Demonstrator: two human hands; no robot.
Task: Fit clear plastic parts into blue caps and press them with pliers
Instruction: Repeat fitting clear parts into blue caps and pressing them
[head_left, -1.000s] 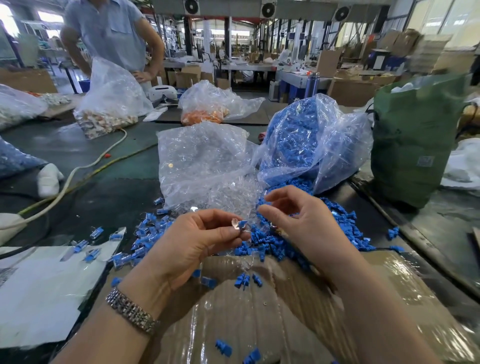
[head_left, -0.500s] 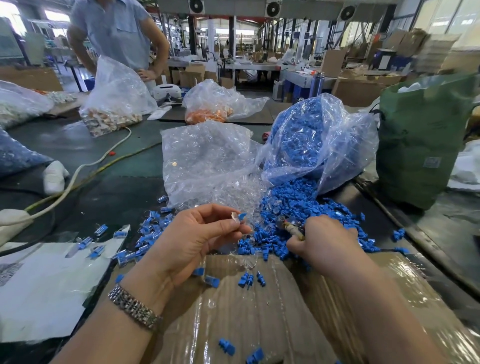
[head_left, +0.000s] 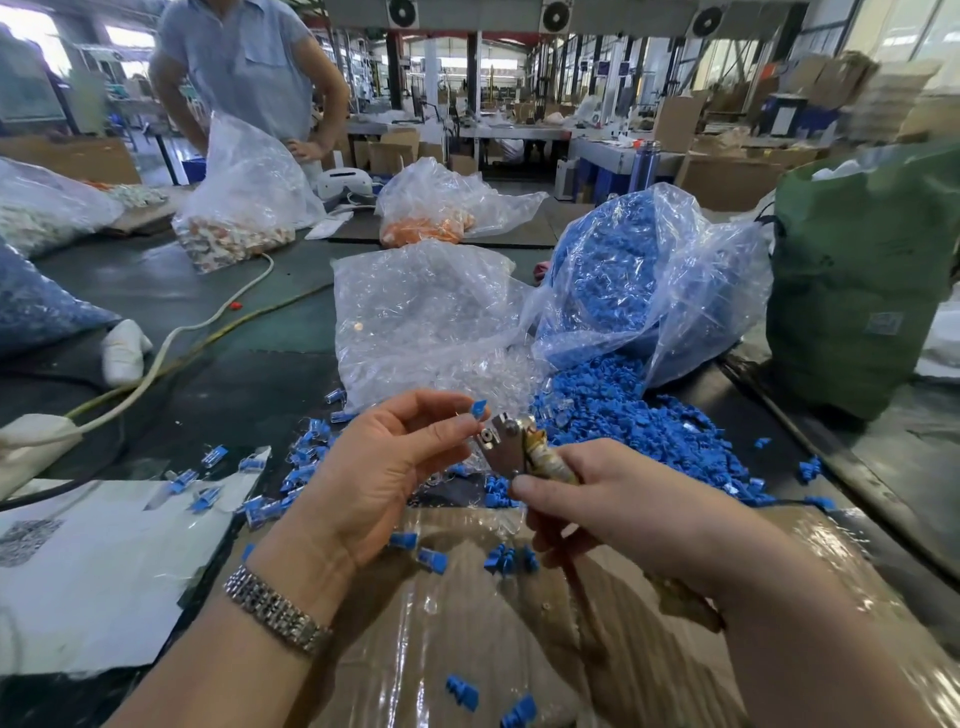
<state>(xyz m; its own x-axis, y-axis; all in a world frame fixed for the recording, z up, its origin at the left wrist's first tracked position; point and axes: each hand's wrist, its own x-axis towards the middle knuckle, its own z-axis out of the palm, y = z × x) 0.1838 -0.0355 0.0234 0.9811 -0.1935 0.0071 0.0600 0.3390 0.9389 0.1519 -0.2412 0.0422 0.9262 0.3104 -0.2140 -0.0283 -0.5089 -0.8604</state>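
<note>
My left hand (head_left: 387, 467) pinches a small blue cap (head_left: 478, 408) with a clear part in it between thumb and fingertips. My right hand (head_left: 613, 499) grips the handles of metal pliers (head_left: 506, 441), whose jaws sit just below and right of the cap, touching or nearly touching it. Behind the hands lies a heap of loose blue caps (head_left: 634, 426) spilled from a clear bag of blue caps (head_left: 639, 280). A clear bag of transparent parts (head_left: 426, 317) lies left of it. Assembled blue pieces (head_left: 301, 462) are scattered at the left.
A taped cardboard sheet (head_left: 467, 623) covers the table front; white paper (head_left: 93, 561) lies at the left. A green bag (head_left: 857, 280) stands at the right. Cables (head_left: 171, 343) cross the dark table. A person (head_left: 249, 62) stands behind further bags at the far left.
My right hand has taken the pliers from the blue heap and lifted them to the cap. My left hand has kept holding the cap in place.
</note>
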